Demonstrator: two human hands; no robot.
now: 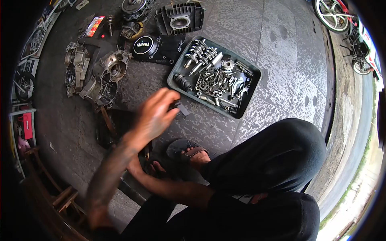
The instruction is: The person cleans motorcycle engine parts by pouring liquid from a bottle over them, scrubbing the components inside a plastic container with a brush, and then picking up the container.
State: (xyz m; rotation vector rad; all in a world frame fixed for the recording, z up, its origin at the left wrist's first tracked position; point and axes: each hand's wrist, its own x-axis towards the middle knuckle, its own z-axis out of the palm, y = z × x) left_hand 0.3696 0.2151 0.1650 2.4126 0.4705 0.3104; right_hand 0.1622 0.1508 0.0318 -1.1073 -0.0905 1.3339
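Note:
My left hand [159, 106], slightly blurred, is closed around a dark tool with a flat grey blade [183, 109], just below the left edge of the parts tray. The tool's exact kind is unclear. Under that forearm, my right hand [134, 164] is mostly hidden, and its fingers do not show. Beside it lies a dark, bulky object [120, 122] with a brown strip along it, partly covered by the arm. Shafts with gears, springs, bolts and small metal parts fill the dark tray [254, 90].
Engine case halves [110, 74] lie on the floor at left. Behind the tray are a black YAMAHA cover [145, 45] and a finned cylinder [179, 20]. My sandalled foot [197, 156] stands below the tray. A motorcycle wheel [331, 15] shows at upper right.

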